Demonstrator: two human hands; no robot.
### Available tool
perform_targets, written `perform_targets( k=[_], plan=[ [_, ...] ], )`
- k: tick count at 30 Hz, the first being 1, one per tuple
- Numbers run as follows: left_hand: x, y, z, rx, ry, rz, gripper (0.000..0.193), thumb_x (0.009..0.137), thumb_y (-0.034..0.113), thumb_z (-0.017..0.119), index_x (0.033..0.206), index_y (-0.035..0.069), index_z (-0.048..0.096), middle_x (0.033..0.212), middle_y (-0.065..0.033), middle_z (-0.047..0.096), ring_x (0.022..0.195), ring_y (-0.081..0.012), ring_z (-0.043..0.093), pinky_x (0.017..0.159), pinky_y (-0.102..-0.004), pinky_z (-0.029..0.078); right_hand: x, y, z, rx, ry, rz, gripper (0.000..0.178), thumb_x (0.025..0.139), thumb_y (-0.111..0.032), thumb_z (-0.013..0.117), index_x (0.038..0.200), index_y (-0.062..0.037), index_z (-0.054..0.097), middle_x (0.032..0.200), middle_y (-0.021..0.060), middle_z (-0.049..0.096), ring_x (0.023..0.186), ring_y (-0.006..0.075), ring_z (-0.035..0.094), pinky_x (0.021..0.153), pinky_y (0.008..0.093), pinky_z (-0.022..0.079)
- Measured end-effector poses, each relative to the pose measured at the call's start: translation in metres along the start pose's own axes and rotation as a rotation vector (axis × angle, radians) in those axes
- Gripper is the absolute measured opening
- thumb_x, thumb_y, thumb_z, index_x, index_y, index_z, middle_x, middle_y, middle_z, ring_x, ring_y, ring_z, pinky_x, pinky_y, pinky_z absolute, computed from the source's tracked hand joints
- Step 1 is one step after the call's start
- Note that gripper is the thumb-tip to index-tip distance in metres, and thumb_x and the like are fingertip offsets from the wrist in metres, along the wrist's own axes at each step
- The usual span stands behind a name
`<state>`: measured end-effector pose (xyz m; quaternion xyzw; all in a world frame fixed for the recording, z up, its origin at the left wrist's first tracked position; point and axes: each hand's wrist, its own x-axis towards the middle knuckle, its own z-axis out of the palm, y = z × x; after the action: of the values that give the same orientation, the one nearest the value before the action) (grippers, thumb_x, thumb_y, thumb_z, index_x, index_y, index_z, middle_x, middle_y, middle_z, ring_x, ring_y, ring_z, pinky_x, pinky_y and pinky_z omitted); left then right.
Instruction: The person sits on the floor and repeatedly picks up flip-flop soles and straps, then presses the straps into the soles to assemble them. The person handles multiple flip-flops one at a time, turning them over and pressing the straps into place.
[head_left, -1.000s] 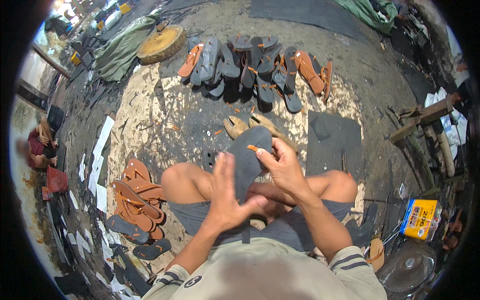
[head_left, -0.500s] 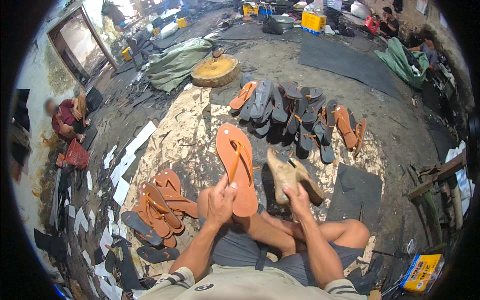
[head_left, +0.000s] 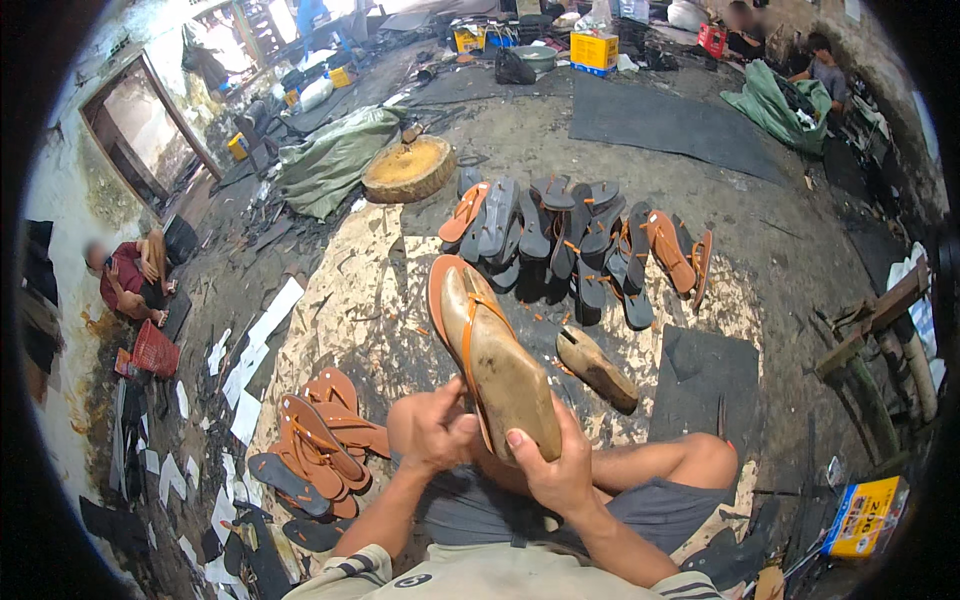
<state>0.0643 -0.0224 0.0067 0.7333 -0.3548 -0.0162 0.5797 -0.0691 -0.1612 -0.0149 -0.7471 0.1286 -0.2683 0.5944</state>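
Observation:
In front of me is an orange flip-flop (head_left: 437, 292) with a tan foot-shaped shoe last (head_left: 508, 385) lying along it, its toe under the straps. My right hand (head_left: 560, 462) grips the heel end of the last, thumb on top. At the sole's left edge, my left hand (head_left: 436, 428) is curled with its fingers against the flip-flop; part of its grip is hidden. A second shoe last (head_left: 597, 370) rests on the ground beyond my right hand. To my left lies a pile of orange flip-flops (head_left: 320, 430).
Several dark and orange flip-flops (head_left: 560, 230) stand in a cluster ahead. Behind them are a round wooden block (head_left: 408, 172) and a green sack (head_left: 335, 160). A dark sheet (head_left: 705, 385) lies right. A yellow box (head_left: 865, 515) stands lower right. A person (head_left: 135, 275) sits far left.
The last in my right hand has moved left onto the flip-flop, its toe now under the straps. The other last now lies on the ground. My left hand has shifted down along the sole's edge.

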Motion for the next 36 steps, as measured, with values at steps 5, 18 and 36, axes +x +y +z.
perform_targets(
  k=[5,18,36],
  plan=[
    [0.070,-0.002,-0.020,-1.001,0.290,-0.073,0.066,0.109,0.054,0.032,0.156,0.007,0.033,0.143,-0.0191,0.053,0.130,-0.0337,0.056,0.110,-0.0527,0.047,-0.013,-0.010,0.003,0.040,-0.028,-0.101,0.067,0.087,-0.022,0.081,0.140,0.0064,0.054,0.126,0.0227,0.065,0.113,0.0350,0.062,0.098,0.0434,0.049],
    [0.008,0.026,0.031,-0.628,0.232,-0.353,0.076,0.101,0.025,0.066,0.154,0.011,0.014,0.143,-0.0181,0.044,0.130,-0.0305,0.051,0.112,-0.0470,0.044,-0.008,0.001,0.006,-0.311,-0.031,-0.236,0.064,0.086,-0.019,0.082,0.140,0.0003,0.053,0.135,0.0213,0.056,0.125,0.0351,0.052,0.108,0.0460,0.040],
    [-0.104,0.080,0.029,-1.143,0.168,-0.853,0.100,0.067,0.042,0.091,0.135,0.023,0.020,0.140,-0.0153,0.039,0.136,-0.0310,0.044,0.114,-0.0486,0.042,-0.055,-0.011,-0.063,0.443,-0.737,0.868,0.053,0.111,-0.048,0.041,0.098,-0.0024,0.064,0.091,0.0032,0.065,0.082,0.0119,0.060,0.073,0.0285,0.050]
  ],
)
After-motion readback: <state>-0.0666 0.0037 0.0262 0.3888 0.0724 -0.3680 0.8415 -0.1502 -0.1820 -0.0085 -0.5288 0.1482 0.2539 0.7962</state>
